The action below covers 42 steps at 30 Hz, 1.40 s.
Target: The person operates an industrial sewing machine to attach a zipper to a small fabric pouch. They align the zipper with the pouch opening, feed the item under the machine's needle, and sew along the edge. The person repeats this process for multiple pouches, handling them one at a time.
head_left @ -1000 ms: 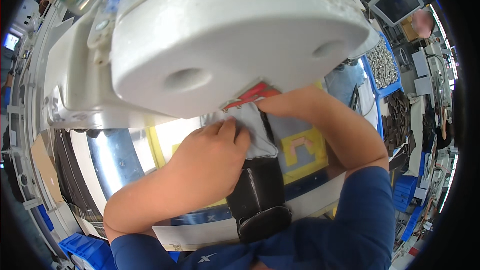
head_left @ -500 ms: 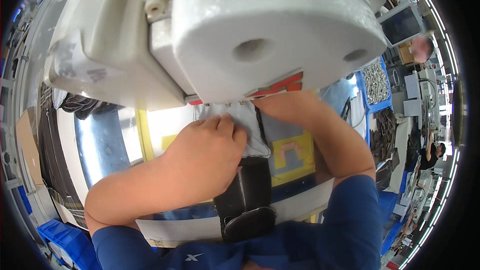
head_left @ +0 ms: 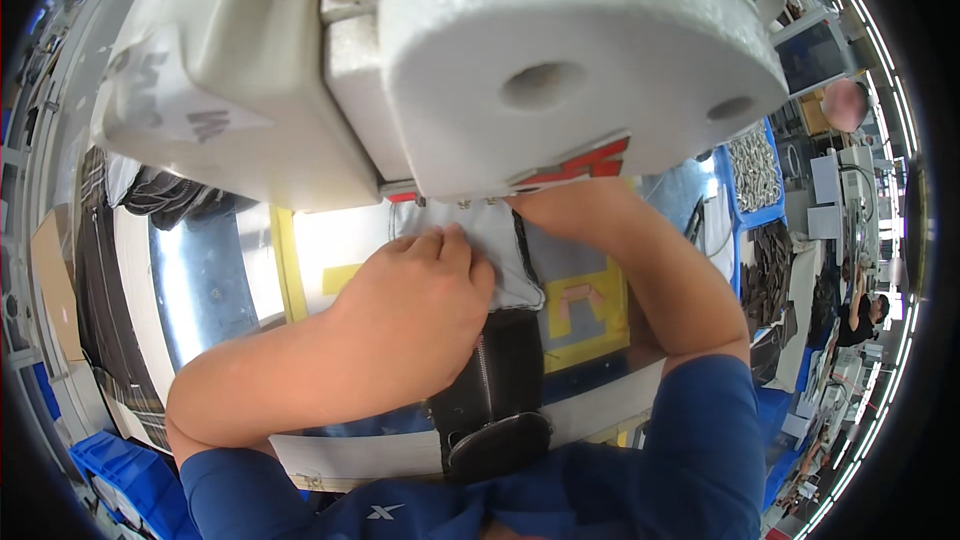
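A white sewing machine head [head_left: 450,100] fills the top of the view and covers whatever lies beneath it. Just below its edge lies a grey fabric piece [head_left: 508,275] with a black edge along its right side. My left hand [head_left: 430,290] rests on the grey fabric piece, fingers close together, bent and pressed down. My right hand [head_left: 560,208] reaches in by the fabric's upper right corner; its fingers disappear behind the machine head. Below the grey piece, a black strip with a zipper [head_left: 512,360] runs toward me, ending in a rounded black part [head_left: 500,448] near my body.
Yellow tape [head_left: 590,335] marks the work surface. To the right stands a blue bin of metal hardware [head_left: 755,170], with dark pieces [head_left: 765,265] piled nearer me. Dark fabric strips [head_left: 105,290] hang at the left, above a blue crate [head_left: 130,475]. A person [head_left: 862,315] is far right.
The machine head appears slightly farther right and lower in view. Both hands stay almost in place, with the left still on the grey fabric piece.
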Tool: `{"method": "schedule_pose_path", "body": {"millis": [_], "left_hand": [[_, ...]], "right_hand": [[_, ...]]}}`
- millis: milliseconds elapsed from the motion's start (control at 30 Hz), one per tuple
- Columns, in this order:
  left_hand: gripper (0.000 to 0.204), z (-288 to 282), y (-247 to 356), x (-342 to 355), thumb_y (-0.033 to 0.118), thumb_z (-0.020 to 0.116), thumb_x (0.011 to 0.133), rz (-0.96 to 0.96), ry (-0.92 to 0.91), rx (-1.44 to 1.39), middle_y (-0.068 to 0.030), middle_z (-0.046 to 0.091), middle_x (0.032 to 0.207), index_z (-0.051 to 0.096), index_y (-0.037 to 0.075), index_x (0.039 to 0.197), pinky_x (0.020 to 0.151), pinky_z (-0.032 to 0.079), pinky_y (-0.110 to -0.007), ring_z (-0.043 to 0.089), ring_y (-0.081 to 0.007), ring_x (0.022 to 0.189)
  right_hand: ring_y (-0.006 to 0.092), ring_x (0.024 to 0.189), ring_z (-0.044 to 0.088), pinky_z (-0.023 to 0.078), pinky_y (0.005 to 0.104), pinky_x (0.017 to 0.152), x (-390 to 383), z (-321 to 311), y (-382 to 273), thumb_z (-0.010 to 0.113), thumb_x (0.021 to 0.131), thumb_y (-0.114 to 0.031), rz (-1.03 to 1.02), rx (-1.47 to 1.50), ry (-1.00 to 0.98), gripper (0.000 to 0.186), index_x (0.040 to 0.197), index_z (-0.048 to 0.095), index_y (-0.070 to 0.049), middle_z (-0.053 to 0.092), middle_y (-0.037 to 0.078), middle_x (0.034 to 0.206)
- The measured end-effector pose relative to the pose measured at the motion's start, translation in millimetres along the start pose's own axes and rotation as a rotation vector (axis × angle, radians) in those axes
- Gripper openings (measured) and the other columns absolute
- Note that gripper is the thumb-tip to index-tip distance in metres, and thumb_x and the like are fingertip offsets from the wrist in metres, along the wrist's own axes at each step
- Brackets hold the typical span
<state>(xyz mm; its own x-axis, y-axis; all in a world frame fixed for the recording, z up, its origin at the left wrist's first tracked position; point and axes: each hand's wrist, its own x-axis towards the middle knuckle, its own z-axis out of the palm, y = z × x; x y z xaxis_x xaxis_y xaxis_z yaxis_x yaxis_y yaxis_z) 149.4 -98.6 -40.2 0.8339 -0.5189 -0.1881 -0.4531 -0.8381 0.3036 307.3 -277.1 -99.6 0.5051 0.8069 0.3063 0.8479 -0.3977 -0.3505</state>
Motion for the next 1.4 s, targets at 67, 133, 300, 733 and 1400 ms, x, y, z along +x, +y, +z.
{"method": "schedule_pose_path", "body": {"millis": [67,133,300,733,1400], "left_hand": [[0.061,-1,1,-1,0.035,0.084,0.084,-0.011,-0.032,0.014,-0.0345,0.066,0.128,0.065,-0.011,0.119,0.098,0.06,-0.041,0.072,-0.0403,0.115],[0.063,-1,2,-3,0.036,0.083,0.085,-0.017,-0.057,0.013,-0.0353,0.065,0.13,0.064,-0.012,0.121,0.099,0.06,-0.041,0.071,-0.0414,0.117],[0.069,-1,-1,-4,0.037,0.083,0.085,0.036,0.016,0.064,-0.0375,0.063,0.135,0.062,-0.012,0.129,0.103,0.058,-0.044,0.069,-0.0444,0.123],[0.077,5,6,5,0.038,0.083,0.084,0.127,0.094,-0.024,-0.0345,0.057,0.147,0.059,0.001,0.147,0.116,0.049,-0.048,0.062,-0.0455,0.134],[0.047,121,125,-121,0.022,0.057,0.1,0.423,0.31,0.071,-0.005,0.066,0.143,0.063,0.023,0.147,0.111,0.048,-0.045,0.062,-0.0209,0.135]], "right_hand": [[0.0363,0.101,0.073,0.057,0.0459,0.089,2,-1,-3,0.072,0.087,-0.011,0.024,0.022,-0.033,0.03,0.116,0.077,-0.01,0.078,0.013,0.107],[0.0366,0.102,0.073,0.057,0.0461,0.089,2,0,-5,0.071,0.087,-0.011,0.049,0.058,-0.059,0.031,0.117,0.077,-0.01,0.078,0.014,0.109],[0.0377,0.102,0.073,0.058,0.0477,0.09,1,-13,-11,0.069,0.088,-0.013,0.135,0.117,-0.072,0.03,0.117,0.077,-0.01,0.078,0.013,0.109],[0.0473,0.088,0.071,0.057,0.0534,0.086,-7,-3,34,0.066,0.081,-0.015,0.149,0.122,-0.07,0.022,0.078,0.075,0.005,0.072,0.028,0.083],[0.0372,0.097,0.07,0.057,0.0475,0.081,-73,-92,-67,0.082,0.09,-0.031,-0.07,0.036,-0.444,0.038,0.111,0.064,-0.005,0.062,0.012,0.104]]}}
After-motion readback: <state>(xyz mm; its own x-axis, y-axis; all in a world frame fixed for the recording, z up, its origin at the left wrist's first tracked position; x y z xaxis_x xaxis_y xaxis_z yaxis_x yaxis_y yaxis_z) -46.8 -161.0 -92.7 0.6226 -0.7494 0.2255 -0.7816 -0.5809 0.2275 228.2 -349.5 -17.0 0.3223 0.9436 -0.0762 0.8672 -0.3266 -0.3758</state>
